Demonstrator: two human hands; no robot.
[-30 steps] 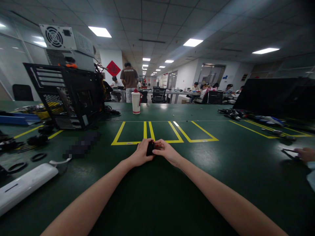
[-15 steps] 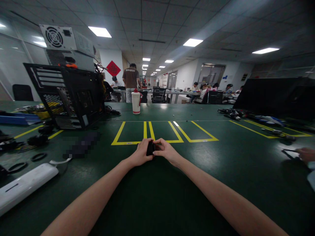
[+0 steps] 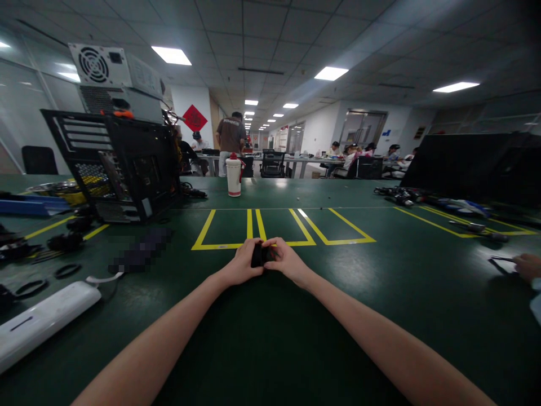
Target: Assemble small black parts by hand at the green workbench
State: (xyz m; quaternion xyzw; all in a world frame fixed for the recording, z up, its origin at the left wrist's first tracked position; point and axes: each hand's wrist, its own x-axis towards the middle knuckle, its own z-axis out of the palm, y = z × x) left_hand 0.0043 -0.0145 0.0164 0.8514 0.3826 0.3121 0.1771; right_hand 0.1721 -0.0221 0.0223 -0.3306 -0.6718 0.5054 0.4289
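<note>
Over the green table (image 3: 329, 316), in front of the yellow tape outlines, both hands meet at a small black boxy object (image 3: 257, 255). My left hand (image 3: 240, 264) is closed round its left side, thumb below and fingers above. My right hand (image 3: 289, 264) grips from the right, its thumb low and its fingertips on the upper edge. Between the right thumb and fingers a dark part shows, too blurred to name. What kind of object it is cannot be made out, as the fingers cover much of it.
At the left stands an open computer case (image 3: 127, 163) with a power supply (image 3: 101, 65) on top. A white power strip (image 3: 46, 321) lies at the near left. A white cup (image 3: 234, 177) stands ahead. Another person's hand (image 3: 528, 266) holds a thin tool at the right.
My right hand's fingers and thumb have opened a little, and more of the dark part shows between them. My left hand stays in place. A person at the back has shifted right.
</note>
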